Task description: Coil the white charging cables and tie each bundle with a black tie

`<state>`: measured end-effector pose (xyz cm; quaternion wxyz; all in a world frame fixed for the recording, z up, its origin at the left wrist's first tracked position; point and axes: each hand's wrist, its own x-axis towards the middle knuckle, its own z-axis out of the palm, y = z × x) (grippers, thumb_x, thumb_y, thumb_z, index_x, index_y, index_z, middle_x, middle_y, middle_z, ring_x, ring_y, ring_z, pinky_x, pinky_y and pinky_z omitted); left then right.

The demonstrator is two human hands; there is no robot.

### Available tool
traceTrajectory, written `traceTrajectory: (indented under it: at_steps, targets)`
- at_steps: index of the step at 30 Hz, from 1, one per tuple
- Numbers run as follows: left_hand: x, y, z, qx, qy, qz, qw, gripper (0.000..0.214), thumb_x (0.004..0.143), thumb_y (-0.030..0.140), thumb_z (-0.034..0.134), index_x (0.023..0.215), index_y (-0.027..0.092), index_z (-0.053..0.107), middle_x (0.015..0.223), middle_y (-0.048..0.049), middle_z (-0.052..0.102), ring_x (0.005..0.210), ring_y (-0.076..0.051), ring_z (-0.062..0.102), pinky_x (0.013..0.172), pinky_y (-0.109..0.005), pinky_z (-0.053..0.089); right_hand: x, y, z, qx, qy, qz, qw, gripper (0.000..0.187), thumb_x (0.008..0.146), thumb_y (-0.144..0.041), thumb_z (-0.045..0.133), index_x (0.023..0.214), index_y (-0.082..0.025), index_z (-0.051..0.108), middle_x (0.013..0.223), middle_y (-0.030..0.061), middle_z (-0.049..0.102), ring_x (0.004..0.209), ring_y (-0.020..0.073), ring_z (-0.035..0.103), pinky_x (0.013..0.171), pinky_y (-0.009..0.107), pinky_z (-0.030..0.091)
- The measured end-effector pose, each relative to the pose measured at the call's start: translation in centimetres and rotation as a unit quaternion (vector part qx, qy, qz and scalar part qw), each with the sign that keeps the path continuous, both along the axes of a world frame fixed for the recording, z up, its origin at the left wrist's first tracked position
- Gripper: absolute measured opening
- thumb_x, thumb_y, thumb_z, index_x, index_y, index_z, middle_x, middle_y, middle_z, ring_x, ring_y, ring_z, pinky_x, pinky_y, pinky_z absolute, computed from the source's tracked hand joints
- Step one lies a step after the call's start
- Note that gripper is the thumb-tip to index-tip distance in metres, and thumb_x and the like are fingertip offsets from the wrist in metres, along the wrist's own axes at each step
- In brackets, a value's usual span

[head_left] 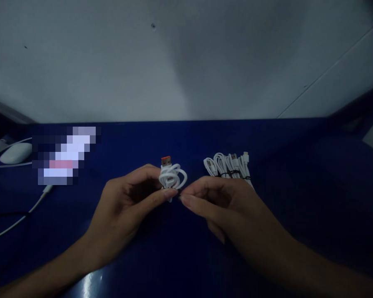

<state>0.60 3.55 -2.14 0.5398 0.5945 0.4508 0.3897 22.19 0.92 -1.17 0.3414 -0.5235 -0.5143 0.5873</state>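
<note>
A dark blue tabletop [298, 174] fills the view below a pale wall. Near its middle, the person's left hand [124, 207] grips a coiled white cable [172, 177] between thumb and fingers. The right hand [224, 203] meets it, thumb and forefinger pinched narrow on the coil's lower edge. Just behind the right hand lies a bundle of tied white cables [228, 165]. A white mouse [15, 153] sits at the far left edge. An orange-tipped plug [165, 160] stands up from the coil.
</note>
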Motion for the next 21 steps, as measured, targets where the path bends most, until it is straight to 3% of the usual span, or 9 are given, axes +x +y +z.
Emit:
traceTrajectory:
  at_steps: [3,6,9,14,18,21]
  targets:
    - [0.0,-0.1,0.1,0.014,0.013,0.015,1.000,0.004,0.097,0.030,0.088,0.100,0.028,0.088,0.101,0.0008,0.086,0.098,-0.019,0.075,0.099,-0.027,0.056,0.4,0.4,0.5,-0.110,0.069,0.043,0.991,0.025,0.106,-0.035,0.072,0.087,-0.022,0.078,0.054,-0.0077,0.047,0.047,0.0077,0.039,0.047,0.020,0.034]
    - [-0.1,-0.1,0.0,0.012,0.014,0.021,1.000,0.005,0.098,0.030,0.087,0.102,0.029,0.088,0.100,0.0014,0.085,0.095,-0.018,0.076,0.089,-0.026,0.058,0.4,0.5,0.8,-0.117,0.106,0.044,0.986,0.018,0.102,-0.031,0.076,0.087,-0.022,0.078,0.054,-0.0085,0.045,0.045,0.0075,0.034,0.045,0.021,0.031]
    - [-0.2,-0.1,0.1,0.011,0.004,0.022,1.000,0.006,0.098,0.026,0.087,0.102,0.029,0.087,0.101,0.0021,0.085,0.096,-0.018,0.076,0.087,-0.024,0.058,0.2,0.5,0.8,-0.108,0.118,0.010,0.987,0.017,0.100,-0.023,0.075,0.084,-0.023,0.078,0.063,-0.0053,0.052,0.049,0.0085,0.040,0.045,0.021,0.034]
    - [-0.2,0.0,0.2,-0.002,-0.009,0.016,1.000,0.005,0.098,0.026,0.087,0.103,0.028,0.087,0.100,0.0020,0.084,0.094,-0.015,0.074,0.086,-0.022,0.057,0.4,0.8,-0.2,-0.146,0.166,0.049,0.974,0.014,0.100,-0.032,0.082,0.091,-0.022,0.079,0.057,-0.0104,0.046,0.044,0.0051,0.031,0.040,0.018,0.024]
    - [-0.3,0.5,0.0,-0.027,-0.019,0.000,0.999,0.005,0.098,0.029,0.087,0.101,0.026,0.087,0.098,0.0003,0.083,0.093,-0.016,0.076,0.085,-0.022,0.058,0.3,0.7,-0.8,-0.102,0.133,0.047,0.985,0.022,0.103,-0.032,0.079,0.085,-0.021,0.075,0.055,-0.0104,0.048,0.044,0.0049,0.035,0.043,0.018,0.032]
    - [-0.4,0.7,-0.1,-0.049,-0.040,0.001,0.998,0.007,0.098,0.032,0.088,0.102,0.026,0.088,0.100,-0.0001,0.084,0.093,-0.016,0.078,0.085,-0.021,0.059,-0.1,0.2,-0.9,-0.013,0.074,0.021,0.997,0.024,0.105,-0.031,0.076,0.083,-0.021,0.074,0.061,-0.0076,0.055,0.049,0.0064,0.043,0.047,0.019,0.038]
